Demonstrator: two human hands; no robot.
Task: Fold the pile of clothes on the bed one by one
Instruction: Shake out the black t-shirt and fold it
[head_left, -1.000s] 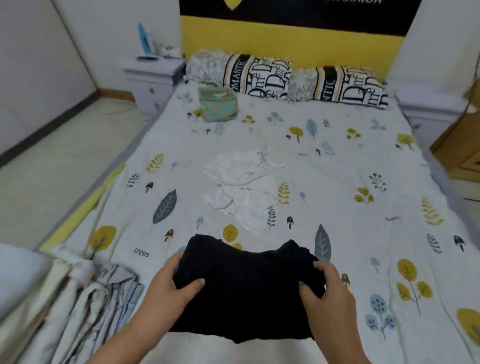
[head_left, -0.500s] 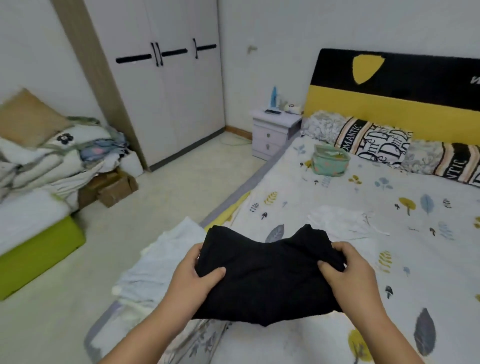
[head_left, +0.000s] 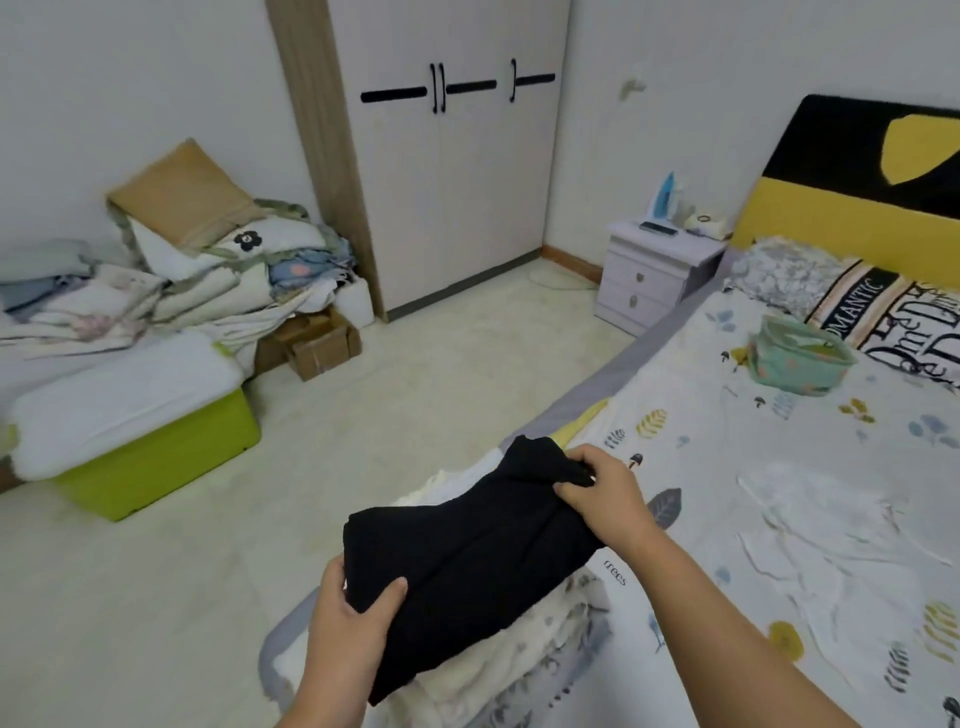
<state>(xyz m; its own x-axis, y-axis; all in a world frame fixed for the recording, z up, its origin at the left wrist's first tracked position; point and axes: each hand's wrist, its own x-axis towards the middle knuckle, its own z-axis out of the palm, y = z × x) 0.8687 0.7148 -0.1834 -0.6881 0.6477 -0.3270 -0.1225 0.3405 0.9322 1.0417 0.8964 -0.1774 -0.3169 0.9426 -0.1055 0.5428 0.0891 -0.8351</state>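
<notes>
A folded black garment (head_left: 467, 561) is held in the air over the left edge of the bed (head_left: 727, 467), above a stack of pale folded cloth (head_left: 519, 670). My left hand (head_left: 353, 618) grips its near corner with the thumb on top. My right hand (head_left: 602, 488) pinches its far edge. A crumpled white garment (head_left: 821, 525) lies flat on the patterned sheet to the right of my hands.
A teal fabric basket (head_left: 800, 358) sits near the black-and-white pillows (head_left: 893, 327). A white nightstand (head_left: 660, 270) stands by the headboard. Across the floor are a wardrobe (head_left: 457, 156), cardboard boxes (head_left: 317, 343), and a green bin (head_left: 156, 457) under piled bedding.
My view has swung left toward the room. Both hands have carried the black garment from the bed's middle to its left edge, above the stack of pale cloth.
</notes>
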